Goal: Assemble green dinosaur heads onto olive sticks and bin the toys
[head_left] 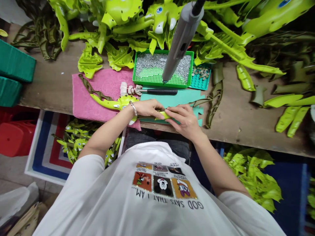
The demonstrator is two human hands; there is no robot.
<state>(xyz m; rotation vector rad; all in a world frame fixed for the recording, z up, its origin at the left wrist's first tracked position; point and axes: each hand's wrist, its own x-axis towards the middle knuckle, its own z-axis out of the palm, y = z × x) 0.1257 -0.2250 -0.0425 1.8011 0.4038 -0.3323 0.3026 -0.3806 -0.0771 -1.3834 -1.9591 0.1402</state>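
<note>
A small glossy yellow-green plastic piece (165, 115) sits at frame centre, grasped by the left hand (149, 108) and right hand (185, 118), presumably two-sided for steadiness; the flat teal foam mat (185, 96) below probably cushions it. Forearms converge, backs of hands upward, fingers curled inward.

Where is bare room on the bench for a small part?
Bare wood shows between the green blocks and the pink cloth, and right of the olive strips, before the loose lime pieces. The back is crowded with lime parts.
</note>
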